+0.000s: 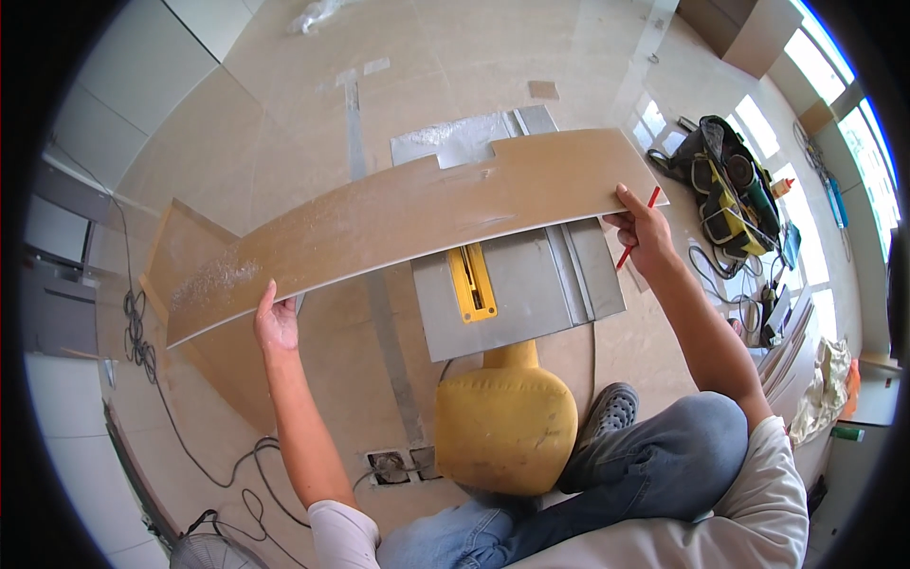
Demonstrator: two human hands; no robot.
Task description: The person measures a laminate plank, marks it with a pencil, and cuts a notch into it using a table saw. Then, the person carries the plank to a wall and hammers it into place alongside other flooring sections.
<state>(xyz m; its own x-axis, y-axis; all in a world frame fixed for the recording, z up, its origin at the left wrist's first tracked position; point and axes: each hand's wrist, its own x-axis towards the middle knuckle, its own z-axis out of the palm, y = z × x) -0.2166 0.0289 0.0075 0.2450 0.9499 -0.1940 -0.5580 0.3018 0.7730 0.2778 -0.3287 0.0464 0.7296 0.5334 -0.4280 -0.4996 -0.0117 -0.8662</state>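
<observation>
A long brown board [379,223] with a white lower edge and a notch in its far edge is held up across a table saw [521,284]. My left hand [277,324] grips the board's near edge toward its left end. At the right end, my right hand [646,232] pinches the board with thumb on top, and a red pencil [625,257] is tucked between its fingers. White dust [220,275] speckles the board's left part. Below the board shows the saw's yellow insert [471,284] with its slot. The board hides the middle of the saw top.
A yellow rounded piece [507,431] stands between the saw and my legs. Another brown panel [190,242] lies on the left. A black-yellow tool bag [730,194] sits at right. Cables [137,332] trail over the left floor, near a floor opening [391,467].
</observation>
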